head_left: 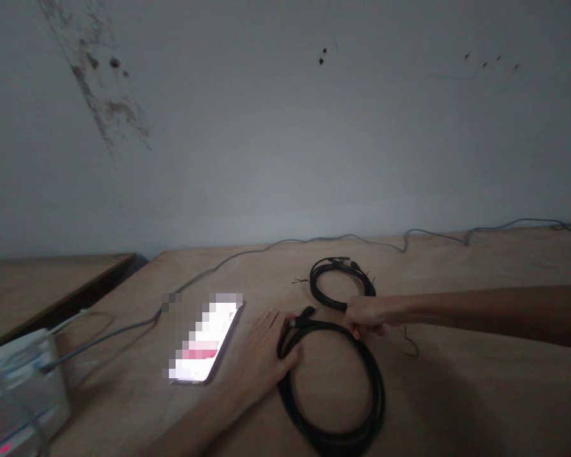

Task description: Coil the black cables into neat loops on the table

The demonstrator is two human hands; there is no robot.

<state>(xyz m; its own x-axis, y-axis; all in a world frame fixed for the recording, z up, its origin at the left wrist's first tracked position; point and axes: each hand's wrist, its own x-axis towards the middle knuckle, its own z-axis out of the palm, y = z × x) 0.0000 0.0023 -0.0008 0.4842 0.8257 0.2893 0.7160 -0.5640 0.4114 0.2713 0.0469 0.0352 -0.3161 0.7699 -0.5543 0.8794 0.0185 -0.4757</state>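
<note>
A large coil of black cable (333,387) lies on the wooden table (457,393) in front of me. My left hand (266,349) rests flat on the table with its fingers spread, touching the coil's left side near a black plug (304,315). A smaller black cable coil (340,282) lies just behind. My right hand (368,315) reaches in from the right and has its fingers closed around cable where the two coils meet.
A lit phone (204,343) lies face up left of my left hand. A grey cord (266,251) runs along the table's back edge by the wall. A white box (19,387) sits at the near left. A second table (42,279) stands at the left.
</note>
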